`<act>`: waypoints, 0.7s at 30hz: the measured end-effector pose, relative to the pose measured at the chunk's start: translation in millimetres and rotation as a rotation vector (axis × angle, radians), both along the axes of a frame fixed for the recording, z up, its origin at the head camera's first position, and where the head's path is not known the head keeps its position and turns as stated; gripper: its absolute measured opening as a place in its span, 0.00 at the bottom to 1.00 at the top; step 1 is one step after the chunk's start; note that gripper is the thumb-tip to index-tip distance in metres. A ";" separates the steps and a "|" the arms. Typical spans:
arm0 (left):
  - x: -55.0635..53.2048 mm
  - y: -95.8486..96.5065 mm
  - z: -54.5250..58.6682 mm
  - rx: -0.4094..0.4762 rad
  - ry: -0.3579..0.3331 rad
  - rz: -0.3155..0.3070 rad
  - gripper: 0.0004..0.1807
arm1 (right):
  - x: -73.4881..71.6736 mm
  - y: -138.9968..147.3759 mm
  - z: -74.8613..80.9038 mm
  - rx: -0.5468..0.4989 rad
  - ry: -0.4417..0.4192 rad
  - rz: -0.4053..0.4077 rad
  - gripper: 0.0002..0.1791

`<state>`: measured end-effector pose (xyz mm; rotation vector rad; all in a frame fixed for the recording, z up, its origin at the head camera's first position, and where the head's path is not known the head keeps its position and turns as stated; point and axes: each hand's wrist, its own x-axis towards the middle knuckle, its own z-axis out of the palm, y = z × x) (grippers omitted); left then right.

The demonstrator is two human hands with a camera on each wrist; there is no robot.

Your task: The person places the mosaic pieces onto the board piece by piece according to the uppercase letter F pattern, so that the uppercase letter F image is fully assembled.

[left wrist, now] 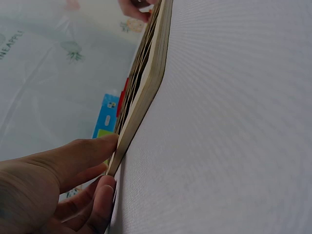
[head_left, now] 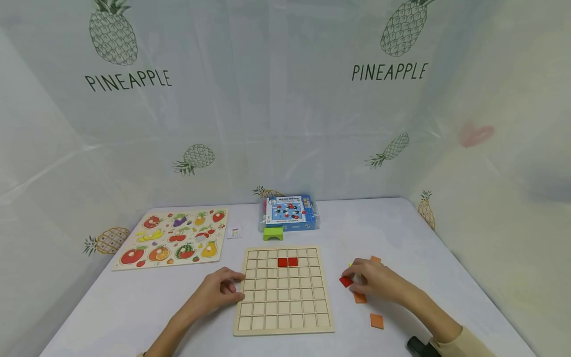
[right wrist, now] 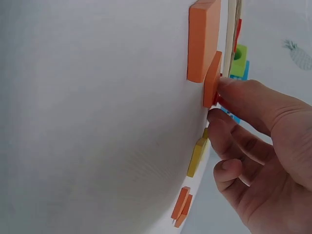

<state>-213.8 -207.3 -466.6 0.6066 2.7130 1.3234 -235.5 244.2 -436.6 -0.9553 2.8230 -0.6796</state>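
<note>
Head view: a pale wooden grid board [head_left: 285, 331] lies flat on the white table [head_left: 192, 342], and two red tiles [head_left: 292, 262] sit side by side in cells near its far edge. The left hand [head_left: 214, 291] is not clenched; its thumb and forefinger are parted and rest against the board's left edge. The right hand [head_left: 376, 281], to the right of the board, pinches a further red tile [head_left: 345, 281] between thumb and fingers. Orange tiles [head_left: 376, 321] lie around it. Beyond the board stand a green block [head_left: 273, 233] and a blue box [head_left: 297, 225]; a fruit picture board [head_left: 162, 237] lies to the left, with a small card [head_left: 234, 232] beside it.

Left wrist view: the grid board appears nearly edge-on, with the left hand's fingertips touching its side. Part of the right hand shows at the top.

Right wrist view: the right hand's thumb and fingers come together behind an orange tile; the red tile is mostly hidden there. Yellow pieces [right wrist: 197, 157] and more orange tiles lie on the table nearby.
</note>
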 end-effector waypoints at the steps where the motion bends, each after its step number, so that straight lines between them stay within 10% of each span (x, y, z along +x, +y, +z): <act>1: 0.2 0.0 0.2 0.004 -0.002 0.000 0.24 | -0.3 -0.2 0.3 0.003 0.000 0.001 0.13; 21: -0.7 -0.3 -1.5 -0.025 -0.007 0.011 0.23 | -4.4 -1.6 2.0 0.019 -0.027 -0.003 0.11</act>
